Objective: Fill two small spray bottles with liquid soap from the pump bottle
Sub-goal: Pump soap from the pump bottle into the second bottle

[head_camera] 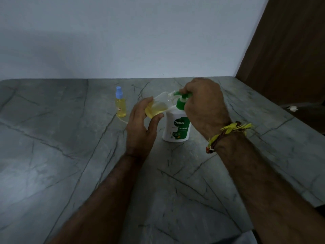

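A white pump bottle (175, 125) with a green pump head (181, 100) stands upright near the middle of the grey stone table (70, 155). My right hand (204, 104) lies over the pump head, fingers curled on it. My left hand (140, 124) holds a small clear spray bottle (158, 106), uncapped and tilted, its open neck up against the pump nozzle. Yellow liquid fills its lower part. A second spray bottle (120, 103) with a blue cap, full of yellow liquid, stands upright to the left.
A pale wall rises behind the table. A brown wooden panel (288, 50) stands at the right. A small white scrap (292, 108) lies at the table's right edge. A thin clear tube (122, 119) lies by the capped bottle's base.
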